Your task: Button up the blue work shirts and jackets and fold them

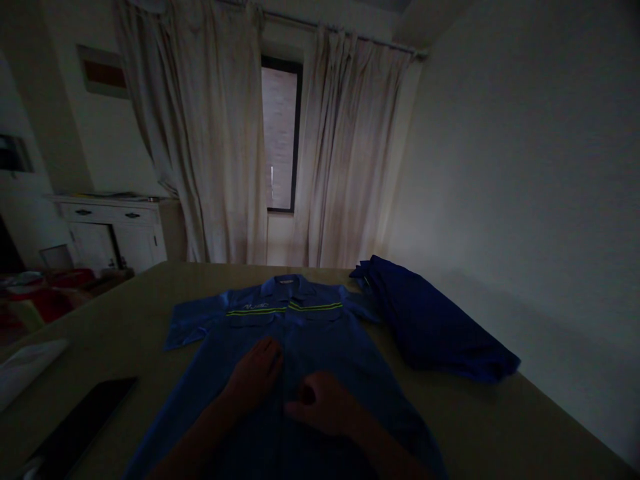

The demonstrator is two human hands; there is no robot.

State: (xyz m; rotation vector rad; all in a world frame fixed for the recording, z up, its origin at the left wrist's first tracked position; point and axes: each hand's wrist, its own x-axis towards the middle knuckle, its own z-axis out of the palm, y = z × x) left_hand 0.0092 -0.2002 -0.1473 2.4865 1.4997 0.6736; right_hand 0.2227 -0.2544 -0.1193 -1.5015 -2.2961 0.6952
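The left hand (256, 373), loosely curled, is nearer the collar (305, 288) than the half-curled right hand (325, 404); whether either grips cloth, I cannot tell. Beneath them the blue shirt (343, 350) lies on the surface (125, 327), its length running away.

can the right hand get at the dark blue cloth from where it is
Likely yes: the right hand is over the flat blue shirt, and nothing raised seems to stand between it and the dark blue cloth.
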